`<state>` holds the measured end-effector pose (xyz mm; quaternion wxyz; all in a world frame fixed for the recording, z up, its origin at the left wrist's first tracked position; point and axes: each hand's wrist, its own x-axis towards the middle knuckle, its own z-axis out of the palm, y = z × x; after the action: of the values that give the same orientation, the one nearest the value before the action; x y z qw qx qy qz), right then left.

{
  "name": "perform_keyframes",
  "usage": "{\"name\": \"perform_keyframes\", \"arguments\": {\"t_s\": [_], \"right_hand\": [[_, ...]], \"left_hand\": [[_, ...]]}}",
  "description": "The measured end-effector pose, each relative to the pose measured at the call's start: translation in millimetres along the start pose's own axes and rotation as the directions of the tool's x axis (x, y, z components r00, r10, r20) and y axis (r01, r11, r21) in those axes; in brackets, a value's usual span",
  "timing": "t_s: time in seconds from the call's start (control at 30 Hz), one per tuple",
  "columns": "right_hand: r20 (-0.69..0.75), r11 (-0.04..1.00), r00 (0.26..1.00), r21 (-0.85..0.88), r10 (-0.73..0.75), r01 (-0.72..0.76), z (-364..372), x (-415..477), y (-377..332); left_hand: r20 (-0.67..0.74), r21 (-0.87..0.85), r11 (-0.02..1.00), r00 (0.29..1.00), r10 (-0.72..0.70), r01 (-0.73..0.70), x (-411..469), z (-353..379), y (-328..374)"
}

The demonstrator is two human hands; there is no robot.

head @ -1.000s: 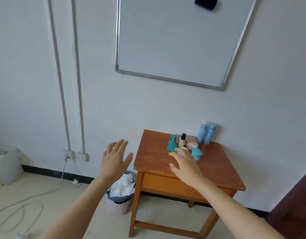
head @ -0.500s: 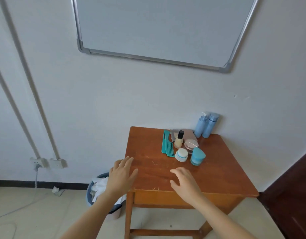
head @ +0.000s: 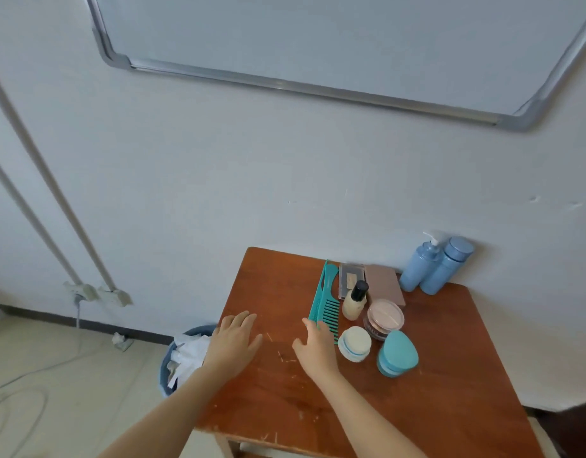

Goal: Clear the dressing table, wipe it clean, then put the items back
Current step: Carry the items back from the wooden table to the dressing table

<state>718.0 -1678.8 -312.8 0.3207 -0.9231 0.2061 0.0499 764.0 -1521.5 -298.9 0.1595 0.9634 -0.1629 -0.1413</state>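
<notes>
Dressing table (head: 433, 375), a small reddish-brown wooden top scuffed with pale scratches, stands against the white wall, its long axis running near to far. Toiletries cluster at its far right; a teal comb (head: 324, 300) lies handle far, teeth right. Left hand (head: 233, 347) hovers spread and empty at the left edge; right hand (head: 318, 348), open, fingertips touching the comb's near end.

Teal and pale blue things on a reddish-brown table (head: 278, 401).
The comb (head: 324, 302) and heart-shaped jar (head: 396, 354) are teal, two bottles (head: 433, 269) light blue, the compact (head: 385, 315) pink, the flat case (head: 383, 284) dusty pink, the wall (head: 218, 180) white.
</notes>
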Motion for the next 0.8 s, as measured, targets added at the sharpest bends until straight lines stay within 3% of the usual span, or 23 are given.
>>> {"name": "perform_keyframes", "arguments": {"t_s": [0.23, 0.4, 0.63, 0.8], "right_hand": [[-0.056, 0.981, 0.988, -0.129, 0.141, -0.147, 7.6, 29.1, -0.7], [-0.130, 0.924, 0.942, -0.194, 0.310, -0.330, 11.8, 36.7, -3.1], [-0.196, 0.880, 0.924, -0.292, 0.328, -0.374, 12.7, 44.7, -6.3], [-0.222, 0.881, 0.914, -0.266, 0.339, -0.391, 13.4, 47.5, -12.1]], "left_hand": [[0.067, 0.027, 0.999, 0.997, 0.032, -0.034, 20.4, 8.6, -7.9], [0.094, 0.049, 0.995, 0.992, 0.083, -0.088, 36.0, 8.9, -12.0], [0.060, 0.052, 0.992, 0.992, 0.112, -0.115, 44.6, 11.6, -15.7], [0.054, 0.043, 0.990, 0.990, 0.132, -0.135, 47.4, 11.4, -18.5]]}}
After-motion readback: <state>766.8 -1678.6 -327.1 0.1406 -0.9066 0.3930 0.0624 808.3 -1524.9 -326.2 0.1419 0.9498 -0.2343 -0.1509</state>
